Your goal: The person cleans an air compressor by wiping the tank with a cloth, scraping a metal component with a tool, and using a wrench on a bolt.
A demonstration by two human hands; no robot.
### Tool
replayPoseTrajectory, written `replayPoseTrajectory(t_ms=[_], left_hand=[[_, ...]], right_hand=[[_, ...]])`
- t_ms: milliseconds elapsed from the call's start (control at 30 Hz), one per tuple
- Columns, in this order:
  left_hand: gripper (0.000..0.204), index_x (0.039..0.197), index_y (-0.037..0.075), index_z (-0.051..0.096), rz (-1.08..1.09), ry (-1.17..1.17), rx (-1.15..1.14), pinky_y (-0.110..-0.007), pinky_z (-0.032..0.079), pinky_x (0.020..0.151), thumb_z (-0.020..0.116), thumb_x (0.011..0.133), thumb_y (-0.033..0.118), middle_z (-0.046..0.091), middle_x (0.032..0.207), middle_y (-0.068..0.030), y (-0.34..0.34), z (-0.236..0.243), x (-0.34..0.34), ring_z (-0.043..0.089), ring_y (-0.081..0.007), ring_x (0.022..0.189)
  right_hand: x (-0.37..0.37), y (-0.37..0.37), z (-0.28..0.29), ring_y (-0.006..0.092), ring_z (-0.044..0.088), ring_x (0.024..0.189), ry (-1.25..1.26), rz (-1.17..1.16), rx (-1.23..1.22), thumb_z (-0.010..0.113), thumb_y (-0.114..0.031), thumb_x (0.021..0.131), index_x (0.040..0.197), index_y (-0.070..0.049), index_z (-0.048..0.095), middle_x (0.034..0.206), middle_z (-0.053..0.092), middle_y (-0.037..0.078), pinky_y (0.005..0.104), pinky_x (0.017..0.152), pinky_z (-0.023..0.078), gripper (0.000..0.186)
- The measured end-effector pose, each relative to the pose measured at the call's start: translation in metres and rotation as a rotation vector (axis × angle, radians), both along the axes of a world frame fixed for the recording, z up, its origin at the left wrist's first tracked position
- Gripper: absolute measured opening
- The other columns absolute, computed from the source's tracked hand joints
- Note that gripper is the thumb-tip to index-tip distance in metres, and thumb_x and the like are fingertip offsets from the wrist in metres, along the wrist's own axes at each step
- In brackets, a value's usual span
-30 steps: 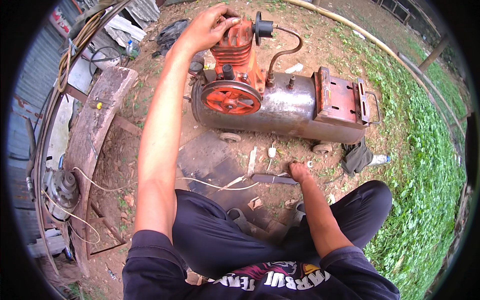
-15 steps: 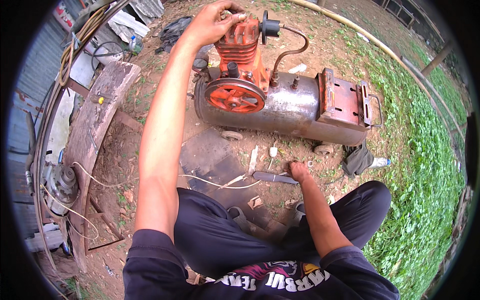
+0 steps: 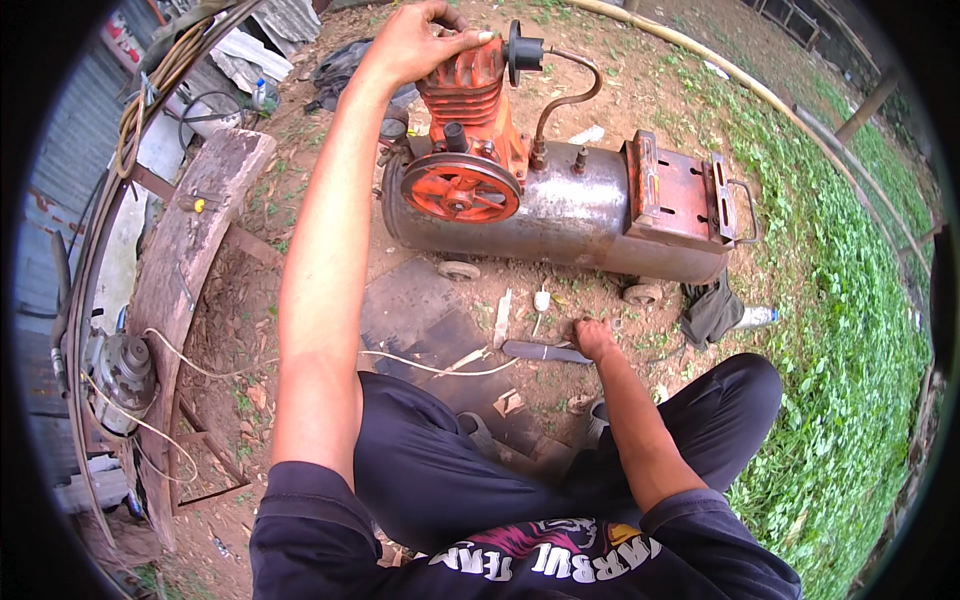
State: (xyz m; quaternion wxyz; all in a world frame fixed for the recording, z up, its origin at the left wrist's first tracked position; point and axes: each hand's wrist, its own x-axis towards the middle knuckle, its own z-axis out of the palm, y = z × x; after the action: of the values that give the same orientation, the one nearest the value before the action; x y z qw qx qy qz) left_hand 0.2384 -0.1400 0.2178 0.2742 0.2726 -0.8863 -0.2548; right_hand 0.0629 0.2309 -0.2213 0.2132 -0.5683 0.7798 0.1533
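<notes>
My left hand [image 3: 425, 40] rests on top of the red compressor head [image 3: 462, 95], its fingers curled and thumb on the upper edge. Below is a red spoked flywheel [image 3: 460, 188]; beside the head, a black round fitting [image 3: 525, 55] carries a curved pipe [image 3: 585, 90]. These sit on a rusty steel tank [image 3: 575, 215] with small wheels. My right hand [image 3: 595, 338] is low on the ground, fingers curled at the end of a dark flat piece [image 3: 540, 350]; what it grips is hidden. A white plug-like piece [image 3: 542, 300] and a pale strip [image 3: 502, 318] lie nearby.
At left, a worn wooden plank [image 3: 175, 275], a grey metal machine [image 3: 125, 375], coiled hoses [image 3: 160, 100] and corrugated sheets [image 3: 55, 250]. A dark cloth [image 3: 708, 315] and bottle [image 3: 758, 316] lie right of my right hand. Grass [image 3: 850, 350] borders the right side.
The view shifts slightly between frames. Both hands stay at about the same places on the compressor head and near the dark flat piece.
</notes>
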Motion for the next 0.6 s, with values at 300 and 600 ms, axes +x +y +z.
replayPoseTrajectory(t_ms=[300, 600], left_hand=[[0.032, 0.118, 0.006, 0.068, -0.279, 0.219, -0.012, -0.028, 0.048, 0.092, 0.059, 0.098, 0.029, 0.069, 0.109, -0.0043, -0.026, -0.006, 0.017, 0.060, -0.0104, 0.103], [0.032, 0.119, 0.010, 0.069, -0.235, 0.057, -0.026, -0.024, 0.050, 0.067, 0.063, 0.095, 0.030, 0.069, 0.103, 0.0021, -0.014, -0.005, 0.018, 0.059, -0.0048, 0.083]], right_hand=[[0.003, -0.001, 0.000, 0.0271, 0.065, 0.106, 0.046, 0.028, -0.008, 0.045, -0.035, 0.098, 0.111, -0.008, 0.060, 0.109, 0.068, 0.014, 0.0525, 0.109, 0.032, 0.034], [0.000, -0.004, 0.017, 0.0311, 0.060, 0.111, 0.004, -0.003, -0.014, 0.052, -0.050, 0.090, 0.108, -0.006, 0.064, 0.112, 0.066, 0.017, 0.0523, 0.108, 0.033, 0.049]])
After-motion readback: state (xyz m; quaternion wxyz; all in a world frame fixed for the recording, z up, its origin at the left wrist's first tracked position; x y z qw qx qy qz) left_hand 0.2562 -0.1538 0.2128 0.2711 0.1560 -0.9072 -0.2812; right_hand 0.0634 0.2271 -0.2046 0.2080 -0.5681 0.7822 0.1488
